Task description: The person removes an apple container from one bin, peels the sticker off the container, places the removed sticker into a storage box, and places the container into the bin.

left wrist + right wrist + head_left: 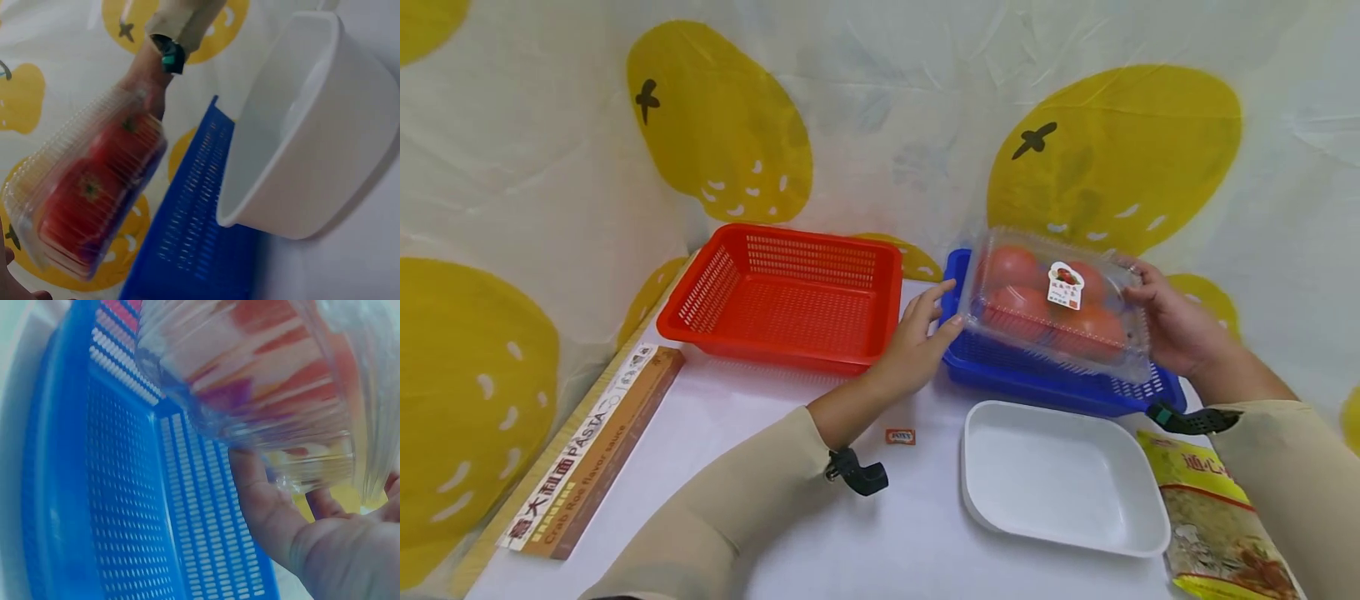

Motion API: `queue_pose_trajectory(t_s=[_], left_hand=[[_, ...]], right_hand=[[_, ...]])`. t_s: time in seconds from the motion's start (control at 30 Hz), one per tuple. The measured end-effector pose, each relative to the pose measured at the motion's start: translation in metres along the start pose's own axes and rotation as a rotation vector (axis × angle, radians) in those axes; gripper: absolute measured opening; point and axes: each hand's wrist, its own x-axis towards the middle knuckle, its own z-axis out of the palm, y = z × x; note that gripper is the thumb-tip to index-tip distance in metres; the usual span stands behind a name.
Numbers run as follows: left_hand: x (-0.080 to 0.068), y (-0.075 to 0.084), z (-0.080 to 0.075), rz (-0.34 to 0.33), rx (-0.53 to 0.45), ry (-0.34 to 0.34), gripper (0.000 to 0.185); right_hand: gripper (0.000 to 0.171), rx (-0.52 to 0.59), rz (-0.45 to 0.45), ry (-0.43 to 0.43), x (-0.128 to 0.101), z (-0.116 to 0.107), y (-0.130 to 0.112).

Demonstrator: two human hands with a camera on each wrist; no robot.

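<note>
A clear plastic box of tomatoes [1015, 304] with a white label [1065, 286] is held over the blue basket [1000, 371]. My right hand [1183, 321] grips its right end; in the right wrist view the fingers [262, 506] curl around the box's edge. At the opposite end is my left hand [917, 346], fingers extended and fingertips right at the box's left side. The left wrist view shows red tomatoes [78, 194] through the ribbed plastic, with the blue basket [194, 206] below the box.
A red basket [775, 354] stands at left, behind a pasta box [595, 450]. A white tub [1067, 475] sits in front of the blue basket, beside a yellow food packet [1217, 525]. One small orange wrapped piece [900, 437] lies mid-table. Patterned cloth hangs behind.
</note>
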Motion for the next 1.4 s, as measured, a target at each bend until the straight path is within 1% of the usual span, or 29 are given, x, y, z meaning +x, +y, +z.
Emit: queue_pose_trajectory(t_s=[0.1, 0.2, 0.3, 0.37, 0.4, 0.53, 0.6, 0.73, 0.83, 0.93, 1.0, 1.17, 1.27, 1.4], left_hand=[[0.002, 0.007, -0.010, -0.012, -0.058, -0.034, 0.056], [0.005, 0.013, -0.020, -0.038, -0.138, -0.057, 0.054], [0.008, 0.018, -0.029, -0.062, -0.201, -0.065, 0.053], [0.009, 0.020, -0.034, -0.066, -0.213, -0.064, 0.052], [0.009, 0.021, -0.036, -0.062, -0.223, -0.063, 0.053], [0.006, 0.022, -0.047, -0.042, -0.244, -0.061, 0.053], [0.002, 0.023, -0.053, -0.041, -0.258, -0.065, 0.053], [-0.011, 0.026, -0.067, -0.067, -0.261, -0.068, 0.051], [-0.022, 0.025, -0.077, -0.084, -0.253, -0.069, 0.050], [-0.033, 0.023, -0.088, -0.087, -0.247, -0.073, 0.051], [-0.038, 0.022, -0.095, -0.084, -0.235, -0.077, 0.052], [-0.053, 0.020, -0.116, -0.085, -0.191, -0.069, 0.051], [-0.061, 0.019, -0.127, -0.083, -0.182, -0.062, 0.052], [-0.072, 0.016, -0.138, -0.092, -0.162, -0.071, 0.053]], right_hand=[[0.048, 0.014, -0.005, -0.011, -0.007, 0.013, 0.004], [0.050, 0.002, 0.019, 0.030, -0.014, 0.029, 0.008], [0.052, -0.037, 0.059, 0.108, -0.021, 0.044, 0.011], [0.051, -0.052, 0.074, 0.130, -0.024, 0.053, 0.014], [0.050, -0.065, 0.087, 0.151, -0.026, 0.059, 0.015], [0.049, -0.089, 0.108, 0.184, -0.026, 0.082, 0.021], [0.049, -0.101, 0.134, 0.229, -0.026, 0.095, 0.024], [0.049, -0.119, 0.170, 0.277, -0.026, 0.120, 0.035], [0.048, -0.142, 0.180, 0.264, -0.027, 0.134, 0.042], [0.047, -0.162, 0.200, 0.253, -0.027, 0.146, 0.048], [0.049, -0.163, 0.222, 0.259, -0.025, 0.154, 0.053], [0.054, -0.170, 0.271, 0.281, -0.015, 0.176, 0.065], [0.055, -0.170, 0.272, 0.262, -0.008, 0.188, 0.072], [0.057, -0.161, 0.275, 0.234, 0.000, 0.203, 0.080]])
